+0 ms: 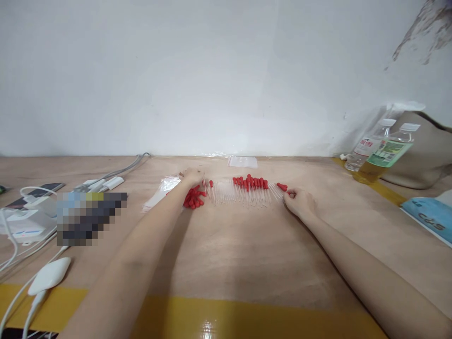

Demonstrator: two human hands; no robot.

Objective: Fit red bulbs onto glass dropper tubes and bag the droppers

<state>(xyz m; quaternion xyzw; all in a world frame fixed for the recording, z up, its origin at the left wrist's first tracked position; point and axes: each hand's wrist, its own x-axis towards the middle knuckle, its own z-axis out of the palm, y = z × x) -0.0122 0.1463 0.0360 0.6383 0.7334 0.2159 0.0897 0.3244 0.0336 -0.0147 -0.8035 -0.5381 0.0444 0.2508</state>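
Note:
My left hand (193,177) is closed at the left end of the row, its fingertips at a thin glass tube (204,181). A heap of red rubber bulbs (193,198) lies just under that wrist. Clear glass dropper tubes (224,192) lie side by side across the middle; several of them carry red bulbs (249,181) at their far ends. At the right end, my right hand (300,202) is pinched, with a bit of red showing between finger and thumb. Another red bulb (281,187) lies just beyond its fingertips. Fingers partly hide what each hand holds.
Clear plastic bags (160,192) lie behind my left forearm, and a small white bag (243,162) near the wall. White chargers and cables (30,223) crowd the left side. Two bottles (384,153), a beige bag (420,150) and a blue packet (429,214) stand or lie at right.

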